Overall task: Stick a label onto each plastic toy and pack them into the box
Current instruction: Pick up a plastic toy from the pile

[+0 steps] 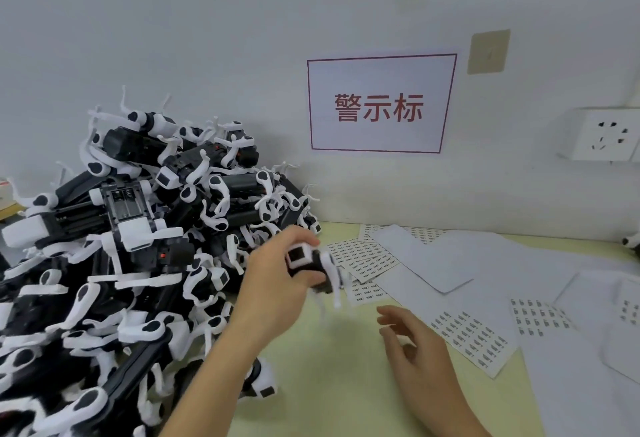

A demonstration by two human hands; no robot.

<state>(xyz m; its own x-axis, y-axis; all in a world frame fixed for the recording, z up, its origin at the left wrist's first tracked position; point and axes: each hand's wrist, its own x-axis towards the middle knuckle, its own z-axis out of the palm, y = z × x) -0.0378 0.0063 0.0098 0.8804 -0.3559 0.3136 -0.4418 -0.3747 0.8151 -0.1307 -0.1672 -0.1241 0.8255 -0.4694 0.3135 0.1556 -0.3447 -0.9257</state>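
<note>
Black-and-white plastic toys point(121, 228) heap beside label sheets point(367, 261); left hand point(277, 274) grips a blurred toy point(313, 268), right hand point(412, 343) relaxed.

A pale wall point(207, 38) is seen behind, hung with a red-bordered sign point(381, 104); a socket point(609, 135) is mounted rightward, above a yellow-green table point(329, 367).

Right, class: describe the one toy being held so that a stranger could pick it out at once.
Start at the big pile of black-and-white toys on the left of the table. Just right of it, above the label sheets, the left hand grips one toy. It alone is lifted clear of the pile.
</note>
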